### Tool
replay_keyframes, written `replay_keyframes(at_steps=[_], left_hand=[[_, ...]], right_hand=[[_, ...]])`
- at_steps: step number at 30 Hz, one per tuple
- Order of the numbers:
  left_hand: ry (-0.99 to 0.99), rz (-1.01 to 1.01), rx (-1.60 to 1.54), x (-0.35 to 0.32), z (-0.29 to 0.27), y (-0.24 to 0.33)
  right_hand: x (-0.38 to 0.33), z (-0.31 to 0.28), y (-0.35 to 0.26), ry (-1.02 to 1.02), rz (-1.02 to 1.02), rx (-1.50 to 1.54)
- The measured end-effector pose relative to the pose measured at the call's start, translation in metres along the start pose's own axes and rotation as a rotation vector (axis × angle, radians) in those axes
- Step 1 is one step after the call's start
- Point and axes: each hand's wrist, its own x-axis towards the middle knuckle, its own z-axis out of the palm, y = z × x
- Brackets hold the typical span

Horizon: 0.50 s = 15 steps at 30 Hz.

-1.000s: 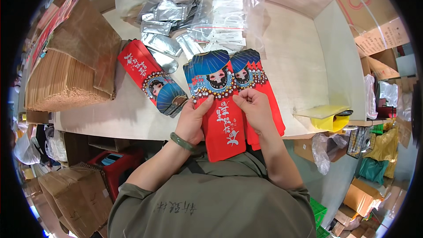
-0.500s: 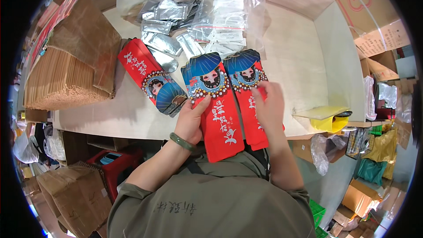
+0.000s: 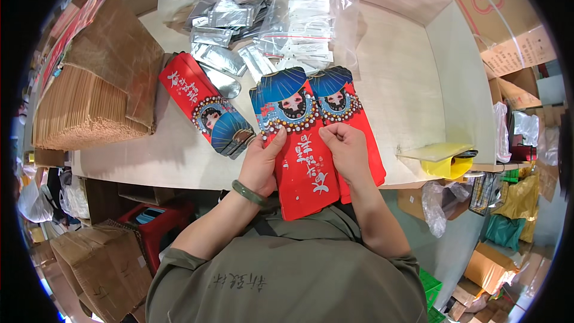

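My left hand (image 3: pixel 260 162), with a green bangle at the wrist, is closed on a stack of long red envelopes (image 3: pixel 299 167). They carry a blue-hatted opera figure and white writing. The thumb lies on top and the other fingers are hidden underneath. At the stack's right edge, my right hand (image 3: pixel 348 151) has thumb and forefinger pinched together on the top envelope. Partly covered by that hand, a second stack of the same envelopes (image 3: pixel 366 128) lies on the right. A third stack (image 3: pixel 206 104) lies slantwise on the table to the left, with its figures upside down.
Silver foil sachets (image 3: pixel 221 57) are heaped at the back of the table (image 3: pixel 400 78), beside a clear bag of white packets (image 3: pixel 310 18). An open carton packed with brown card (image 3: pixel 89 101) stands at left. A yellow holder (image 3: pixel 448 167) sits at the right front edge.
My right hand has moved left from the second stack to the edge of the held stack, its fingers now pinched. The held stack has shifted slightly right, covering more of the second one.
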Motion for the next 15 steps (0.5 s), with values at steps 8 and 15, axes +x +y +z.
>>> replay_keyframes(at_steps=[8, 15], left_hand=[[0.036, -0.004, -0.002, 0.0026, -0.0022, 0.0000], [0.047, -0.002, 0.001, 0.0015, -0.0013, 0.0001]], right_hand=[[0.0023, -0.0037, -0.0006, 0.089, -0.084, -0.139], [0.0016, 0.0000, 0.0021, 0.114, 0.007, -0.045]])
